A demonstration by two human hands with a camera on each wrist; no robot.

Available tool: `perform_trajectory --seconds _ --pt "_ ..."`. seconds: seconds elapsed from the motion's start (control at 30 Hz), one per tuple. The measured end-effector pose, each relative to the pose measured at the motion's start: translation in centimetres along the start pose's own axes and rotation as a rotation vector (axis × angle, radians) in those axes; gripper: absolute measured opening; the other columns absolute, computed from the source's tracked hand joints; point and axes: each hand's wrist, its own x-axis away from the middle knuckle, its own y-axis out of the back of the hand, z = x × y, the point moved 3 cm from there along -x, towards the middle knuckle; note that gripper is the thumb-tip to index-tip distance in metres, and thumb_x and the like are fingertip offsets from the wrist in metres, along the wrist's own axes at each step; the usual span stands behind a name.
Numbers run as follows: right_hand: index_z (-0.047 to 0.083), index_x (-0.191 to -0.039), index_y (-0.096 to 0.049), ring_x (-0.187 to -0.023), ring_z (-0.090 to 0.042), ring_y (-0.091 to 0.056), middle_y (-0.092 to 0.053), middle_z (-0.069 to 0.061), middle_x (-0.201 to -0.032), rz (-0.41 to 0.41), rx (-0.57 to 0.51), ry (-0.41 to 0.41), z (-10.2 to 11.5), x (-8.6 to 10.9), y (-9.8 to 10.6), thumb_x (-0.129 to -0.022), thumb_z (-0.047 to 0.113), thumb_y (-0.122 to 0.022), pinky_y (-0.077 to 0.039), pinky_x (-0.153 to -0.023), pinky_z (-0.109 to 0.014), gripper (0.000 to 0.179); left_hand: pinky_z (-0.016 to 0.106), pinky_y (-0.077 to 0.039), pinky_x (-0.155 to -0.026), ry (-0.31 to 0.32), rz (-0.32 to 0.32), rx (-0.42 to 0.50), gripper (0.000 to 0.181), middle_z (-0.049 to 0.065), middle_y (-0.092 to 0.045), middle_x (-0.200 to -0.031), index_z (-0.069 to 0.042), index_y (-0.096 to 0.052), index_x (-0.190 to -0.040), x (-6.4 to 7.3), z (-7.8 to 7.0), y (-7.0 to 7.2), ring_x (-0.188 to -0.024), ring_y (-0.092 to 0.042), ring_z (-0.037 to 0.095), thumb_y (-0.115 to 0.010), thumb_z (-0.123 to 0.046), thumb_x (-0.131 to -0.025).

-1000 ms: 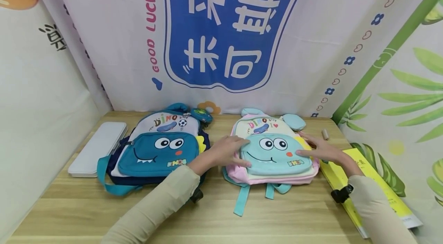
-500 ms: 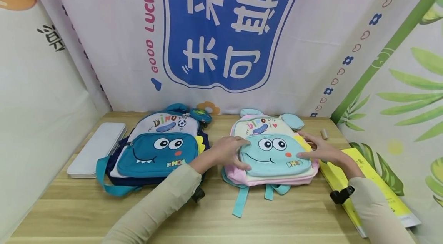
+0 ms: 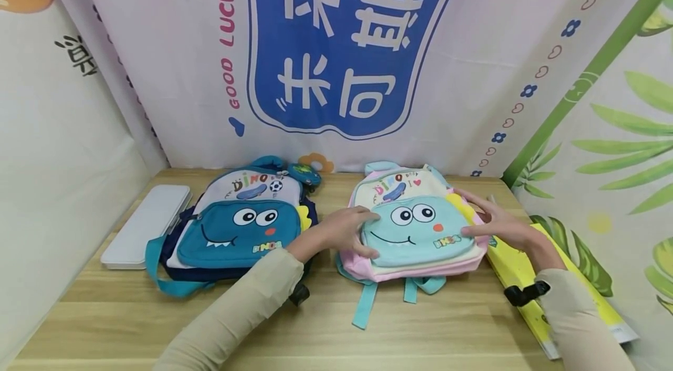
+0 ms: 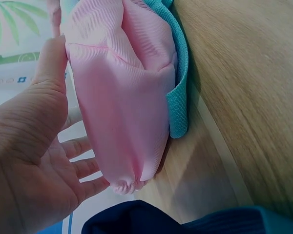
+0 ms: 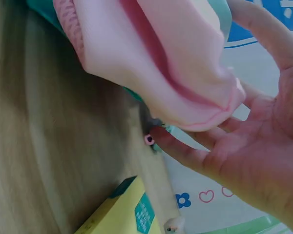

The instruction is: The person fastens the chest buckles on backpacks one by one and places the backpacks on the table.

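We see the left hand (image 3: 344, 228) and the right hand (image 3: 502, 228) well apart, gripping opposite sides of a small cream, pink and pale-aqua fabric backpack (image 3: 399, 248), which lies face up on the wood-grained table (image 3: 315, 336). On the left edge, we find thumb and fingers spread in a C shape; on the right edge, the thumb presses the front while the fingers reach round the far corner.

The bag's padded front pocket (image 3: 426, 251) is a rounded, puffy shape with two big printed eyes and a curved smile. From the left wrist, we see a finely ribbed pink side panel (image 4: 117, 107), creased and gathered at one end, beside a flat woven teal strap (image 4: 179, 97). From the right wrist, we notice a pink mesh-textured patch (image 5: 71, 31). Whether the bag's right side touches the table, we cannot tell.

To its left lies a teal and navy fabric backpack (image 3: 226, 222) with a toothy face, then a smooth white rectangular case (image 3: 147, 225). A flat yellow rectangular package (image 3: 512, 263) lies partly under the right forearm.
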Motion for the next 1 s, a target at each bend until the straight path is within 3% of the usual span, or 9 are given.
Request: perform_trajectory --seconds 0.1,0.23,0.37,0.47,0.67,1.0 --pt "0.025 -0.165 -0.010 -0.125 -0.008 -0.058 -0.010 -0.015 -0.169 0.039 -0.101 0.083 0.7 0.2 0.2 -0.093 0.008 -0.067 -0.055 -0.098 -0.030 0.094 0.046 -0.042 -0.116 -0.004 0.004 0.016 0.089 0.010 -0.046 -0.157 -0.020 -0.044 -0.155 0.1 0.1 0.0 -0.141 -0.048 0.027 -0.077 -0.060 -0.083" --pt "0.018 -0.165 -0.002 -0.136 -0.004 -0.049 -0.004 -0.007 -0.171 0.114 -0.209 0.240 1.8 0.6 0.4 -0.090 -0.003 -0.063 -0.053 -0.103 -0.027 0.099 0.047 -0.042 -0.116 -0.011 0.011 0.057 0.092 0.010 -0.044 -0.158 -0.019 -0.042 -0.156 0.1 0.4 0.0 -0.142 -0.047 0.028 -0.079 -0.058 -0.082" --pt "0.012 -0.165 0.003 -0.147 -0.008 -0.037 -0.003 -0.006 -0.172 0.219 -0.246 0.401 3.5 1.1 0.4 -0.083 -0.010 -0.066 -0.048 -0.108 -0.027 0.109 0.046 -0.041 -0.117 -0.029 0.006 0.095 0.094 0.009 -0.044 -0.158 -0.019 -0.041 -0.157 0.2 0.7 0.0 -0.144 -0.046 0.027 -0.081 -0.056 -0.081" --pt "0.008 -0.164 0.003 -0.147 -0.010 -0.035 -0.002 -0.010 -0.172 0.243 -0.203 0.471 5.0 1.4 0.2 -0.077 -0.016 -0.070 -0.048 -0.108 -0.027 0.116 0.046 -0.040 -0.118 -0.045 -0.005 0.124 0.094 0.009 -0.045 -0.158 -0.019 -0.041 -0.156 0.3 0.8 0.0 -0.144 -0.045 0.026 -0.083 -0.054 -0.080" --pt "0.010 -0.165 -0.005 -0.134 -0.007 -0.046 -0.014 -0.004 -0.168 0.164 -0.078 0.435 7.5 1.8 -0.1 -0.073 -0.019 -0.074 -0.055 -0.099 -0.027 0.118 0.046 -0.039 -0.119 -0.063 -0.009 0.169 0.095 0.010 -0.044 -0.159 -0.017 -0.040 -0.157 0.6 0.8 0.1 -0.146 -0.042 0.026 -0.085 -0.049 -0.079" --pt "0.009 -0.164 -0.012 -0.129 -0.010 -0.052 -0.028 -0.009 -0.161 0.073 -0.131 0.439 10.7 1.3 -0.4 -0.077 -0.021 -0.068 -0.058 -0.094 -0.032 0.107 0.044 -0.036 -0.121 -0.068 -0.011 0.226 0.099 0.010 -0.033 -0.166 -0.018 -0.034 -0.160 0.1 0.2 -0.6 -0.152 -0.035 0.026 -0.085 -0.046 -0.080"
